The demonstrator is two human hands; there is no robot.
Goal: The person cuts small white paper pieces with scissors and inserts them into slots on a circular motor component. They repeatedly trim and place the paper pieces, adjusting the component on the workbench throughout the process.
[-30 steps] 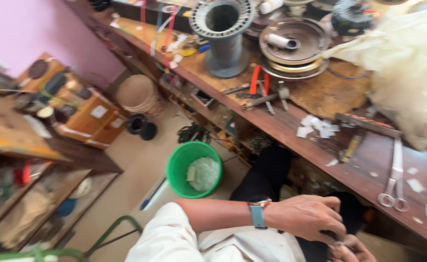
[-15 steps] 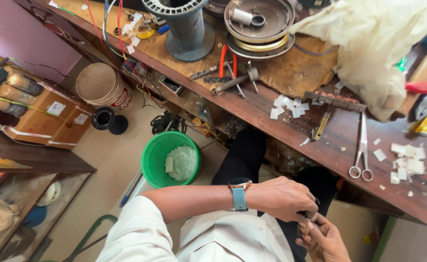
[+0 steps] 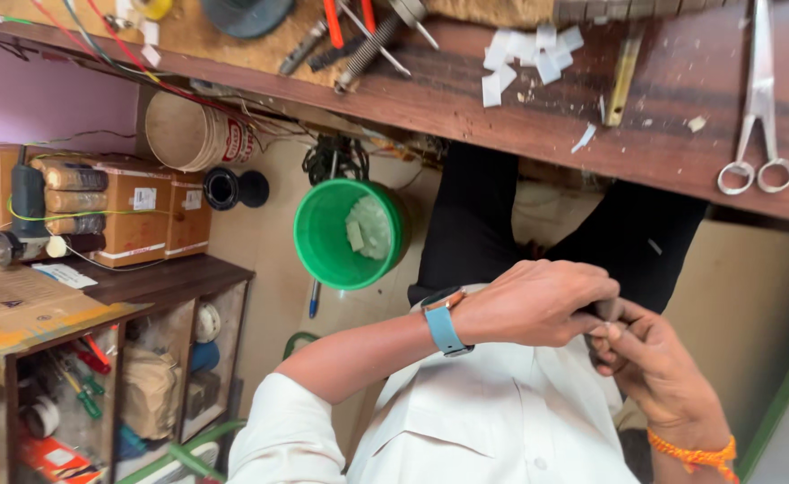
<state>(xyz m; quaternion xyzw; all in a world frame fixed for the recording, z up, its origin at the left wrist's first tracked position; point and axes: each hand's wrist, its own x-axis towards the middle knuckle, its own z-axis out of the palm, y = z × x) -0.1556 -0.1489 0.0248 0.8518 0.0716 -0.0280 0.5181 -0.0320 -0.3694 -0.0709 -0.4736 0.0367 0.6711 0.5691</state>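
Workbench [image 3: 520, 116] slid upward | left hand [image 3: 538, 303], right hand [image 3: 654, 363] pinch unseen small item

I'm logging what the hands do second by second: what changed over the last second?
The view tilted down; the workbench slid up-frame. The left hand and right hand stayed pinched together over the lap around something too small to identify. The green bucket and scissors lie unmoved.

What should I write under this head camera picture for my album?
Two hands, left hand and right hand, meet fingertip to fingertip over a lap, below a wooden workbench, with a green bucket on the floor.
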